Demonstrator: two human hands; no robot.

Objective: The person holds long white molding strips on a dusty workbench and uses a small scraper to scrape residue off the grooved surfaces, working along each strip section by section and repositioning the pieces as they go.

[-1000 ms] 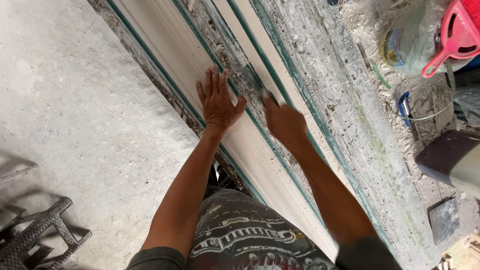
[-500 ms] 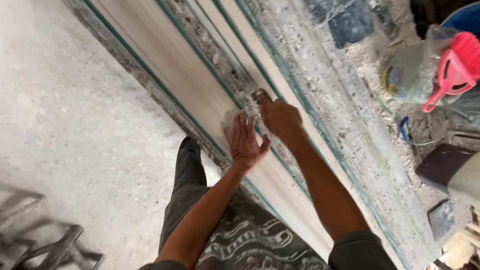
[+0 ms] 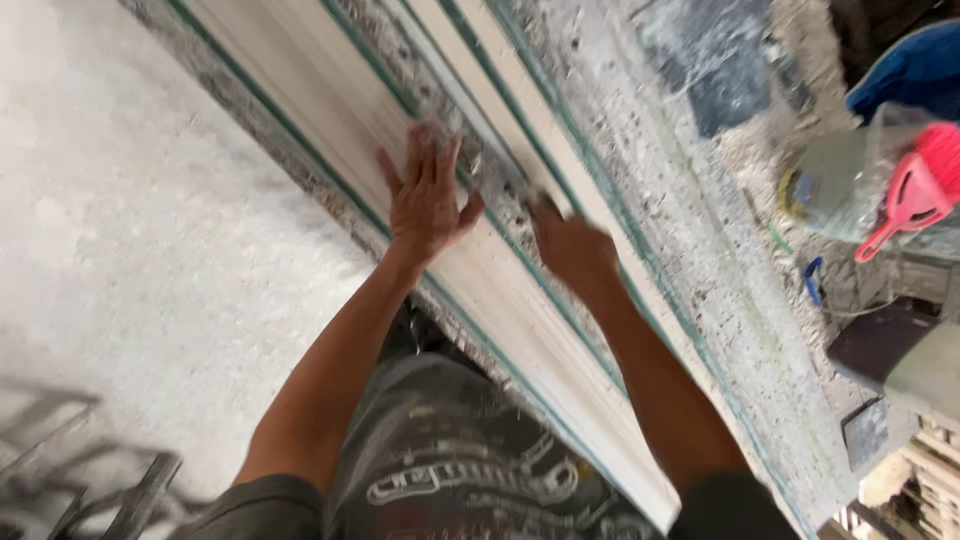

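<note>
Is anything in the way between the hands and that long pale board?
Nothing visible. The left hand lies flat with fingers spread right on the long pale board. The right hand rests on the next strip beside the gritty grey band; it is blurred, so its grip is unclear.

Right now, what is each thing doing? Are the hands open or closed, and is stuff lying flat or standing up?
Left hand: open, fingers spread, palm flat on the long pale moulded strip.
Right hand: on the grey crusted band of the strip, blurred; grip cannot be told.
Long pale moulded strip with green edges: lying flat, slanting across the view.
Pink plastic scoop: lying on a clear bag.
</note>
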